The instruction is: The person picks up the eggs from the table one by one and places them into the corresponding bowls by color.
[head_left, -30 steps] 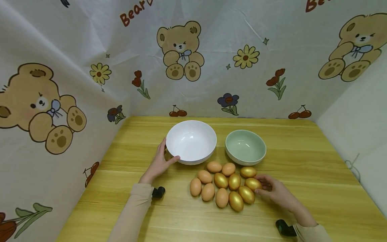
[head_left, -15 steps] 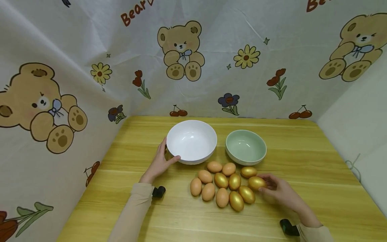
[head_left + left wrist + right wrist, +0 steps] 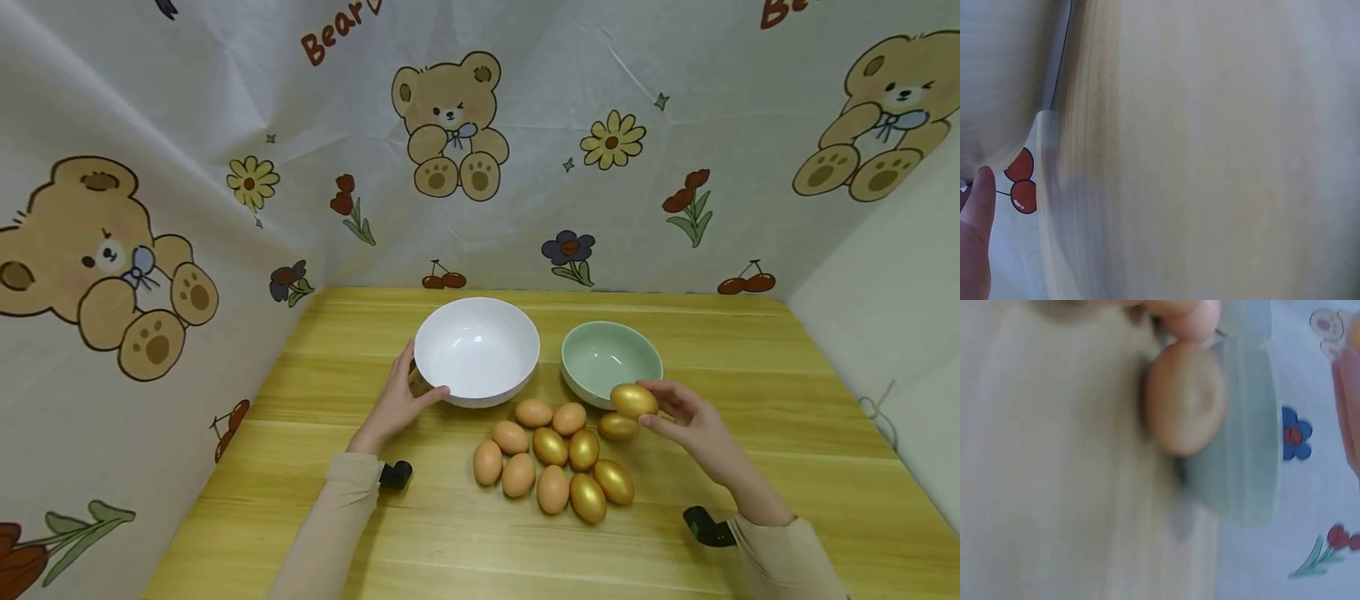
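My right hand (image 3: 693,422) pinches a golden egg (image 3: 633,401) between thumb and fingers. The egg is raised in front of the green bowl (image 3: 611,358), above another golden egg (image 3: 617,427) on the table. With fingers and thumb spread and fairly straight, my left hand (image 3: 392,408) touches the left side of the white bowl (image 3: 477,350); the thumb (image 3: 982,200) meets it low in the left wrist view. Several brown eggs (image 3: 517,475) and more golden eggs (image 3: 588,498) lie grouped before the bowls. A blurred egg (image 3: 1185,400) appears beside the green bowl in the right wrist view.
The wooden table (image 3: 420,550) runs back to a wall cloth (image 3: 525,200) printed with bears and flowers. A white wall (image 3: 885,308) borders it on the right, with a thin cord (image 3: 877,417) hanging there. Each wrist carries a black camera (image 3: 395,475).
My right hand has lifted a golden egg off the group and carried it up and away toward the green bowl. The left hand stays at the white bowl.
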Motion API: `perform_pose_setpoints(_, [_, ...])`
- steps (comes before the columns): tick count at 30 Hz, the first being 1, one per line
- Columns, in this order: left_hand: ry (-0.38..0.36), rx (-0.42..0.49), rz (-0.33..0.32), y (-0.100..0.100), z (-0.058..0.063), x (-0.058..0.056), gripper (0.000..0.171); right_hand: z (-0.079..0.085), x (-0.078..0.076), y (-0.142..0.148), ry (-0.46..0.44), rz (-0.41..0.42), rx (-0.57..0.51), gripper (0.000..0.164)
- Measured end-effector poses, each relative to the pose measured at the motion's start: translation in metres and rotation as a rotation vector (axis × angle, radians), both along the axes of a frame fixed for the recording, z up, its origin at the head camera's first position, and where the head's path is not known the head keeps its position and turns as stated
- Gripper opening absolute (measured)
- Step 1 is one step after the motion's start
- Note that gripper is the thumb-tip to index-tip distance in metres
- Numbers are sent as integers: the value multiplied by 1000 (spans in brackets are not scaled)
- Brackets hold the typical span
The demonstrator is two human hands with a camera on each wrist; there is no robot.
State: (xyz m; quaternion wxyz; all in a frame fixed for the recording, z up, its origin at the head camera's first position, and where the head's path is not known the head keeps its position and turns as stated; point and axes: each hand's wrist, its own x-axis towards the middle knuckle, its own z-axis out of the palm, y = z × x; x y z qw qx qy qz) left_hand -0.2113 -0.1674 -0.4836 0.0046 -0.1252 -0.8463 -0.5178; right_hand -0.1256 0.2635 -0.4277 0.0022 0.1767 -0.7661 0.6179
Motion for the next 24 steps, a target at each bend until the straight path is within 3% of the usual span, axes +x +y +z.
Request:
perform_pose_setpoints(8, [4, -17, 9, 2, 1, 1, 108, 26, -29, -32, -27, 36, -13, 44])
perform_pose_setpoints(16, [-18, 23, -16, 9, 30, 15, 103, 35, -66, -77, -60, 109, 36, 46])
perform_pose_setpoints(24, [-15, 15, 16, 1, 1, 0, 107, 39, -108, -134, -156, 125, 100, 45])
